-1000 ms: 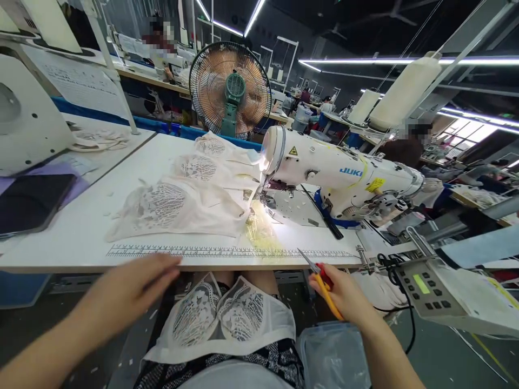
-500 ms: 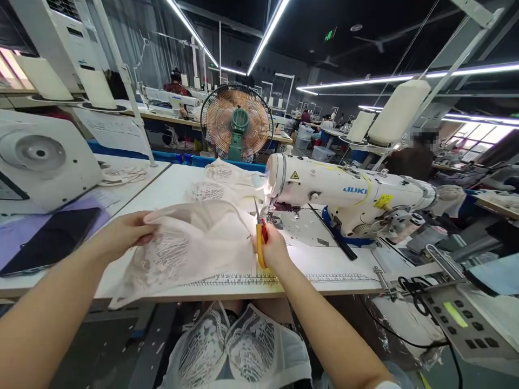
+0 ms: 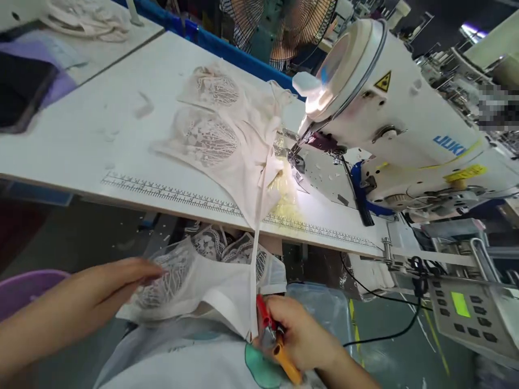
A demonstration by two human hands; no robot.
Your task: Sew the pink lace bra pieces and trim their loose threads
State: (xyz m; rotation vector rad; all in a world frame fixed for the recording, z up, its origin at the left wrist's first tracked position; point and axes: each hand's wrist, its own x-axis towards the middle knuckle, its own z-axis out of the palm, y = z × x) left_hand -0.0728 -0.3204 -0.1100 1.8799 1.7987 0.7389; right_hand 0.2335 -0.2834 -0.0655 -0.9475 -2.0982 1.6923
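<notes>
A white lace bra [image 3: 214, 275] hangs over my lap below the table edge. My left hand [image 3: 113, 283] pinches its lace cup at the left, fingers closed and partly blurred. My right hand [image 3: 302, 329] is wrapped round small scissors [image 3: 279, 340] with red and yellow-orange handles, beside the lower end of the bra's band. A narrow white strip [image 3: 254, 259] runs from that end up to more lace bra pieces [image 3: 214, 138] on the table, near the sewing machine's needle. Another lace piece [image 3: 208, 240] lies on my lap, partly covered.
The sewing machine [image 3: 405, 119] stands at the right of the white table [image 3: 81, 140], which has a printed ruler [image 3: 174, 193] along its front. A control box [image 3: 462, 308] hangs at the lower right. Behind stands a fan [image 3: 271, 27]; a dark phone-like slab [image 3: 24, 89] lies left.
My view has tilted down. Both hands have come off the tabletop toward my lap, bringing the bra down over the edge. The scissors remain in my right hand.
</notes>
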